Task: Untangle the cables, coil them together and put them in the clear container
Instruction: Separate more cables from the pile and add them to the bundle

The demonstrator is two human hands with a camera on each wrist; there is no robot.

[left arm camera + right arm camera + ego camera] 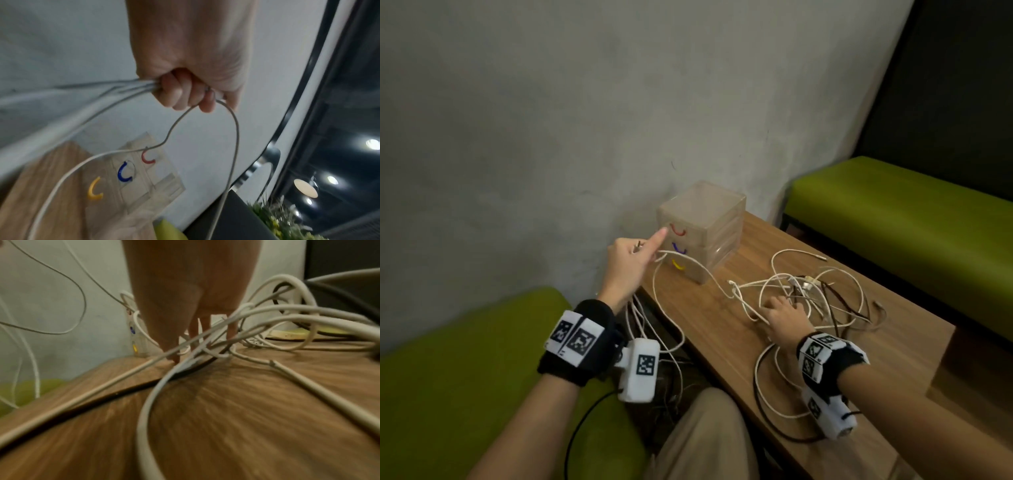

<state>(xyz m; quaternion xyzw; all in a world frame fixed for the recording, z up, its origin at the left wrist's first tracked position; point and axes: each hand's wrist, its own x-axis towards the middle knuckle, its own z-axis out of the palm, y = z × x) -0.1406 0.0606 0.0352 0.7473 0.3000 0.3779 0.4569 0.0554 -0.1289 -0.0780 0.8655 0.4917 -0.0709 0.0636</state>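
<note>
A tangle of white and dark cables (pixel 815 294) lies on the wooden table (pixel 722 329). My left hand (pixel 628 262) is raised left of the clear container (pixel 702 229) and grips several white cable strands (pixel 131 84), index finger pointing out. One strand (pixel 698 267) runs from it down to the tangle; others hang off the table edge. My right hand (pixel 786 317) rests flat on the tangle, fingers (pixel 176 337) spread and pressing down among the cables (pixel 226 331). The container (pixel 139 178) is a stack of drawers with red, blue and yellow handles.
Green cushioned benches stand at the left (pixel 465 377) and beyond the table at the right (pixel 911 219). A grey wall (pixel 585 120) rises right behind the container. A black cable (pixel 784 428) loops near the table's front edge by my knee.
</note>
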